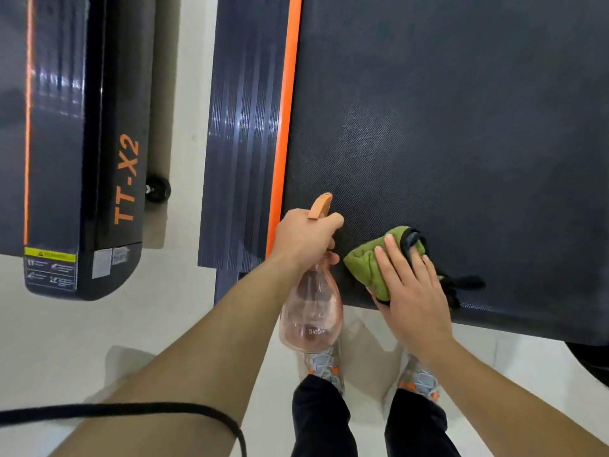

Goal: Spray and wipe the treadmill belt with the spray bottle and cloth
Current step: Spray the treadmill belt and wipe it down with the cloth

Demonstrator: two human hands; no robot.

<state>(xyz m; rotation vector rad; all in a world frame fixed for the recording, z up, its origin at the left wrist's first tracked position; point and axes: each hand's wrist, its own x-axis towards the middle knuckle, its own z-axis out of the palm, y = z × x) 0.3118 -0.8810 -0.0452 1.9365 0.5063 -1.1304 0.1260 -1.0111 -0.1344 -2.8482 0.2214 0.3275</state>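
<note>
The left hand [304, 237] grips the spray bottle [311, 311] at the treadmill belt's [461, 127] near edge, while the right hand [412, 285] lies open on the cloth [365, 262] just beside it, so spray may wet the fingers and the floor [66, 324] may become slippery.

Left hand [304, 237]: wrapped around the neck of the spray bottle [309, 311], orange nozzle toward the belt
Right hand [413, 285]: flat on the green cloth [372, 265]
Cloth: lying on the treadmill belt [461, 127] near its rear edge (black strap trailing)
Left side: second treadmill [82, 159] marked TT-X2
</note>
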